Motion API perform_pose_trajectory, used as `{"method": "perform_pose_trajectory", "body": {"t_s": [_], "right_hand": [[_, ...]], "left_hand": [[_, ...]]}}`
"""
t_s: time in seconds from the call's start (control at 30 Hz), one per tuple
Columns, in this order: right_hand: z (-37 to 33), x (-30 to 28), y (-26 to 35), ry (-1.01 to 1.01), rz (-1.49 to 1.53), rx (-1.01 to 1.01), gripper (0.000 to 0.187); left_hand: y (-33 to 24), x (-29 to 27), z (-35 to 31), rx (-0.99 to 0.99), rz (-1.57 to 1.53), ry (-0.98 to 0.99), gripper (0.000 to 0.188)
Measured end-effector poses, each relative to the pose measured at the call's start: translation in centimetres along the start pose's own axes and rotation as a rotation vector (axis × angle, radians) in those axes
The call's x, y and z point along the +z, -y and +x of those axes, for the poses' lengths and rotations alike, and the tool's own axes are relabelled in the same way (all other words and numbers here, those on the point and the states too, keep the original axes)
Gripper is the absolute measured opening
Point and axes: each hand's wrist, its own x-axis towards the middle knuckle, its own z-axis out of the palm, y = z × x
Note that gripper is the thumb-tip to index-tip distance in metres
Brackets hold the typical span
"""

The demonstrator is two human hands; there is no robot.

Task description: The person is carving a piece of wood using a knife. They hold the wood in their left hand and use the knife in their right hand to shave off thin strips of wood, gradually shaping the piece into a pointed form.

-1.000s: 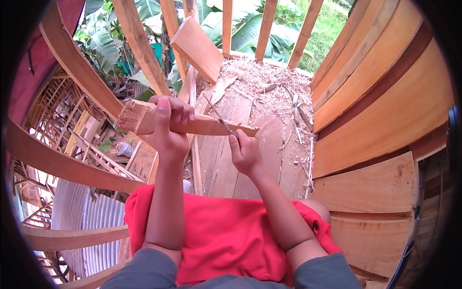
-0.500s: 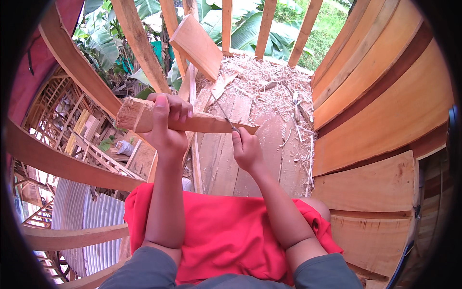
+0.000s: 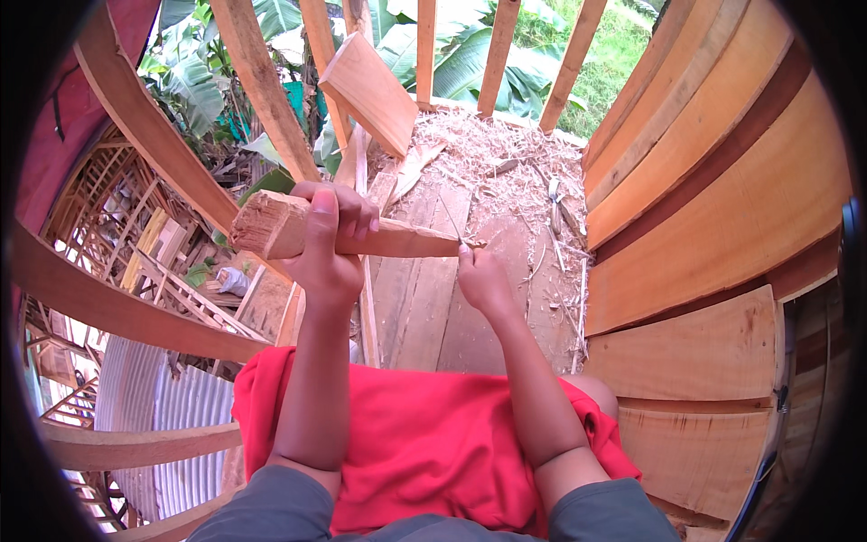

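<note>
A tapered piece of wood (image 3: 411,242) lies crosswise in front of me, its thick, rough-cut end on the left and its thin tip on the right. My left hand (image 3: 330,244) is wrapped round it near the thick end, thumb on top. My right hand (image 3: 486,278) is closed on a knife (image 3: 451,217) beside the thin end. The narrow blade points up and away from me, crossing the wood close to its tip. Most of the knife's handle is hidden in the fingers.
A red cloth (image 3: 424,434) covers my lap. Wood shavings (image 3: 506,149) lie over the far plank floor (image 3: 415,307). A thick board (image 3: 370,95) leans among upright slats ahead. Wide planks (image 3: 713,230) form the right wall; corrugated metal (image 3: 194,443) shows beyond the left rails.
Both hands have moved a little to the right, the wood shifting with the left one. The right hand and knife are now closer to the wood's tip, the blade steeper.
</note>
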Motion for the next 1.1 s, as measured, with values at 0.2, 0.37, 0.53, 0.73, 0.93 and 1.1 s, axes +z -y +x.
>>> {"method": "perform_pose_trajectory", "body": {"t_s": [0.2, 0.37, 0.53, 0.73, 0.93, 1.1], "right_hand": [[-1.7, 1.0, 2.6, -0.042, 0.251, -0.127, 0.045], [-0.2, 2.4, 0.0, -0.034, 0.175, -0.052, 0.045], [-3.1, -1.0, 5.5, 0.075, 0.221, -0.173, 0.049], [-0.4, 0.9, 0.8, 0.021, 0.231, -0.054, 0.046], [-3.8, -2.1, 6.4, 0.116, 0.188, -0.133, 0.047], [-0.1, 0.0, -2.0, 0.075, 0.167, 0.005, 0.049]], "left_hand": [[0.2, -0.4, 0.2, -0.032, 0.016, -0.159, 0.019], [0.2, -1.5, 0.6, -0.026, -0.004, -0.167, 0.017], [0.1, -1.0, -0.4, -0.018, -0.032, -0.059, 0.014], [0.2, -1.1, 0.3, -0.064, -0.056, -0.099, 0.015], [-0.4, -1.2, -0.1, -0.033, -0.029, 0.043, 0.016], [0.2, -0.4, 0.0, -0.064, -0.061, -0.013, 0.017]]}}
